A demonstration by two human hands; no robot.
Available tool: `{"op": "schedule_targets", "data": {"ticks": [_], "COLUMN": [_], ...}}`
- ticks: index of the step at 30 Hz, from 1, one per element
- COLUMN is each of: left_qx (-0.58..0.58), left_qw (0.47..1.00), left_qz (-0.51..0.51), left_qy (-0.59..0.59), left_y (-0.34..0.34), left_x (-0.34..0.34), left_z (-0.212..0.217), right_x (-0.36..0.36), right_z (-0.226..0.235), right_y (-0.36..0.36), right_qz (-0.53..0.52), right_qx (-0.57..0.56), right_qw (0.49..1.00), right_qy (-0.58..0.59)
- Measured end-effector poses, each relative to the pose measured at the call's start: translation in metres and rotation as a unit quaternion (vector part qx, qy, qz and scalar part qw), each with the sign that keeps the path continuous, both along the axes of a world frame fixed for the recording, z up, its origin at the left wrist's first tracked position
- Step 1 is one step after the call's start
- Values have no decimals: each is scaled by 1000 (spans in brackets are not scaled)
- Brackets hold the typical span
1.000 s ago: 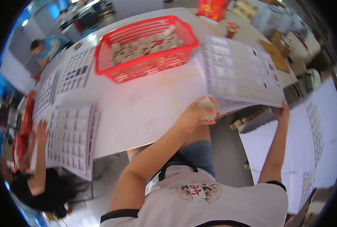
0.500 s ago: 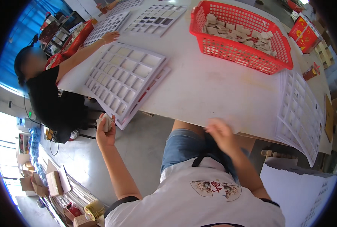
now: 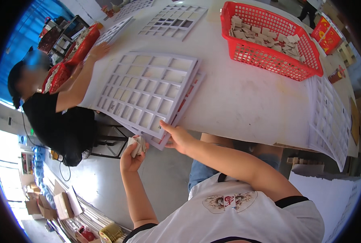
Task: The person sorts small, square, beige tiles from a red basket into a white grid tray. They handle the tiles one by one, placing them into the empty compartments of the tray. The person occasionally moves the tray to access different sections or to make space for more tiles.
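My left hand (image 3: 132, 156) is below the table edge, closed on a small stack of pale cards (image 3: 139, 146). My right hand (image 3: 177, 137) grips the near corner of a stack of white grid trays (image 3: 148, 91) that overhangs the white table (image 3: 245, 101). The top tray has rows of square compartments, and they look bare. A red plastic basket (image 3: 269, 38) full of small pale cards sits at the far right of the table.
A person in black (image 3: 59, 105) sits at the left, hand on the table by red boxes (image 3: 73, 50). More grid trays lie at the far side (image 3: 174, 20) and at the right edge (image 3: 328, 117). Cardboard boxes (image 3: 63, 202) stand on the floor.
The view has swung left from the right-hand trays to this stack. My right hand has reached forward and taken the tray stack's corner; my left hand still holds the cards.
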State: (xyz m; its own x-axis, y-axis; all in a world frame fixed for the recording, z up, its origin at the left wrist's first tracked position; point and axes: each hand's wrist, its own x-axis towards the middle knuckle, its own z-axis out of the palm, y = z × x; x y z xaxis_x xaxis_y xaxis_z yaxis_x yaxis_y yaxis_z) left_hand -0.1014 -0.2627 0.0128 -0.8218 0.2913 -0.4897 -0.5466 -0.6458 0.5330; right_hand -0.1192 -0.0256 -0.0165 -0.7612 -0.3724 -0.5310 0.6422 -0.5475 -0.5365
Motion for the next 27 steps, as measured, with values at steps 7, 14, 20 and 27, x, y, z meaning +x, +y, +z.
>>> {"op": "schedule_targets", "data": {"ticks": [7, 14, 20, 27], "left_qx": [10, 25, 11, 9], "left_qw": [996, 991, 945, 897], "left_qz": [-57, -135, -327, -441], "left_qy": [63, 4, 0, 0], "left_y": [23, 49, 164, 236], "left_x": [34, 80, 87, 91], "left_z": [28, -3, 10, 30], "right_x": [39, 203, 291, 277], "right_z": [19, 14, 4, 36], "right_y": [60, 223, 316, 358], "right_qz": [-174, -203, -329, -325], "right_qx": [38, 210, 284, 680], "right_qw": [979, 953, 898, 648], "right_qy": [96, 78, 65, 112]}}
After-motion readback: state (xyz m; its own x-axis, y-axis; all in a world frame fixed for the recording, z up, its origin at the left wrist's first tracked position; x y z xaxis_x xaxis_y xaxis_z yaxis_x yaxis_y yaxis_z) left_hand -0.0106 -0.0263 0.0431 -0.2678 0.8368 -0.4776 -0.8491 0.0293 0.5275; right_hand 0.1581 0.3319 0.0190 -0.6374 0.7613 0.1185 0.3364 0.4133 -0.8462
